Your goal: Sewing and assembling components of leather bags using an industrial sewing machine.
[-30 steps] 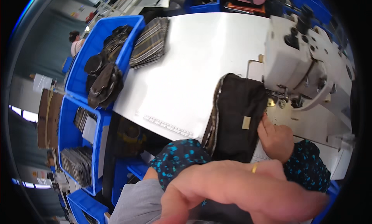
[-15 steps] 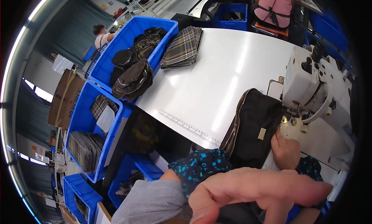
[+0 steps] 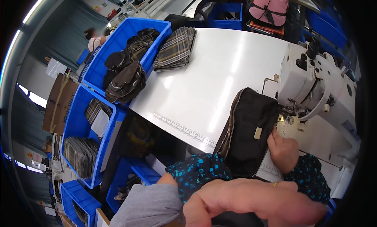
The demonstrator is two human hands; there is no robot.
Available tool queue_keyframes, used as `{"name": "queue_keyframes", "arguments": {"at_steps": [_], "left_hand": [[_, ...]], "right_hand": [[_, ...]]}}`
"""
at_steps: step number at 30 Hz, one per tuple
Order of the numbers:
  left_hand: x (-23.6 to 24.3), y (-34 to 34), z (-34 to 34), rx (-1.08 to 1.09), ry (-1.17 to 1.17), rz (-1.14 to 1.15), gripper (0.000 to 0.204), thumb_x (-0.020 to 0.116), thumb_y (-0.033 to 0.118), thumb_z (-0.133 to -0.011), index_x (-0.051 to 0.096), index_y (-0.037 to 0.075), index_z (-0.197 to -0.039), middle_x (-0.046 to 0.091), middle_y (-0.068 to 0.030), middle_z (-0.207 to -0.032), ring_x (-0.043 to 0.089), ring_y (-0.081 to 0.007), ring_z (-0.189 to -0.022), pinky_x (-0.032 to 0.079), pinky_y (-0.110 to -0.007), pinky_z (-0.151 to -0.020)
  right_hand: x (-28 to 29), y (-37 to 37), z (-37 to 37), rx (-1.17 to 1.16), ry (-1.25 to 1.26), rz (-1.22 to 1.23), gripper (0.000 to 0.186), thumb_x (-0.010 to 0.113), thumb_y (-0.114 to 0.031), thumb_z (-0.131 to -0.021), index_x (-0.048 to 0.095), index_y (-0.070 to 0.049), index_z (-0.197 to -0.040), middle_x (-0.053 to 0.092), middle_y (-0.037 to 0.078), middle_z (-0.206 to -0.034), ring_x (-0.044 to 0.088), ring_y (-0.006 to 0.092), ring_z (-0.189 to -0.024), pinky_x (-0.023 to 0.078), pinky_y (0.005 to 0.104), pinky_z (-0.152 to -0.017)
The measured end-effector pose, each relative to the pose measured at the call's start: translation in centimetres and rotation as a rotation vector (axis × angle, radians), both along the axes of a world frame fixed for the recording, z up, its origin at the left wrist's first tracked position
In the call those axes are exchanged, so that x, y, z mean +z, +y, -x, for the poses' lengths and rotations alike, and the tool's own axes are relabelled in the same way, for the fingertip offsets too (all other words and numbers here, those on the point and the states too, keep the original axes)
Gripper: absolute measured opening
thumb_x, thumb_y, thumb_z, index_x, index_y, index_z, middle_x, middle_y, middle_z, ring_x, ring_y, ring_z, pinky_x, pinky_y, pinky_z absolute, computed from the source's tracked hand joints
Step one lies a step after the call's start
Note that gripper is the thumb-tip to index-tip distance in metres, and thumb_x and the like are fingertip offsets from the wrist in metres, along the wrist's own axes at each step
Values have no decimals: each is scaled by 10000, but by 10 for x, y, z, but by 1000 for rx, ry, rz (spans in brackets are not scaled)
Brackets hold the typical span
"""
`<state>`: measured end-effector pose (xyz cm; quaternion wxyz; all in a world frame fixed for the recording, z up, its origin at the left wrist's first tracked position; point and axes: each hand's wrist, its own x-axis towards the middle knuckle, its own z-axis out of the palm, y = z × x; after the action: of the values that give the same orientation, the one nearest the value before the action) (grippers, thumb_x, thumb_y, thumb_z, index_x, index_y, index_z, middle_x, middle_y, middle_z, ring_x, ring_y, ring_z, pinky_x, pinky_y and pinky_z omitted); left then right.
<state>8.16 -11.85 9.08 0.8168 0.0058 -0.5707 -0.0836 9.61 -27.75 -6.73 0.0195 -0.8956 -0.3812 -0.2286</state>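
Observation:
A black fabric bag piece (image 3: 251,129) with a zipper along its left edge and a small pale label lies at the front right of the white table. Its right edge runs by the needle area of a white sewing machine (image 3: 300,78). My right hand (image 3: 284,150) pinches that edge just below the needle area, index finger extended; the thumb is hidden. Large and close in the foreground, my left hand (image 3: 251,199) is raised away from the bag, thumb apart from the stretched fingers. Its fingertips are blurred, and I see nothing held in it. Patterned oversleeves cover both forearms.
A stack of plaid fabric pieces (image 3: 175,49) lies at the table's far left. Beside the table stand a blue bin (image 3: 155,56) of dark bags and another blue bin (image 3: 107,158) of plaid pieces. A ruler strip (image 3: 184,130) follows the front edge. Other people sit farther back.
The whole view has shifted slightly, so things appear farther left. My right hand stays at the bag's edge. My left hand remains raised in the foreground, its fingers a little lower.

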Motion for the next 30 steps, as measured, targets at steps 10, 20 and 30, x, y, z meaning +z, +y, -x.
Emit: {"name": "queue_keyframes", "arguments": {"at_steps": [10,20,30], "left_hand": [[-51,47,26,376,262,-649,646,676,412,-960,504,-74,-1349,714,-161,-1029,632,-282,-902,502,-359,-835],[-126,85,46,1503,-462,-1693,789,854,180,-646,576,72,-1377,590,-123,-1410,592,-281,-1276,357,-528,-1131],[-131,87,51,1705,-707,-1551,385,723,41,-700,758,94,-1080,682,31,-891,675,-167,-865,357,-520,-1146]], "right_hand": [[10,6,11,-9,-13,51,193,635,-113,-794,696,11,-929,727,258,-1104,597,168,-546,449,321,-499],[13,18,53,238,-97,-80,191,642,-168,-743,705,9,-779,712,214,-801,567,137,-512,378,253,-447],[17,20,52,393,-160,-257,127,677,-162,-769,696,-36,-770,681,131,-788,560,139,-569,375,231,-489]]}}
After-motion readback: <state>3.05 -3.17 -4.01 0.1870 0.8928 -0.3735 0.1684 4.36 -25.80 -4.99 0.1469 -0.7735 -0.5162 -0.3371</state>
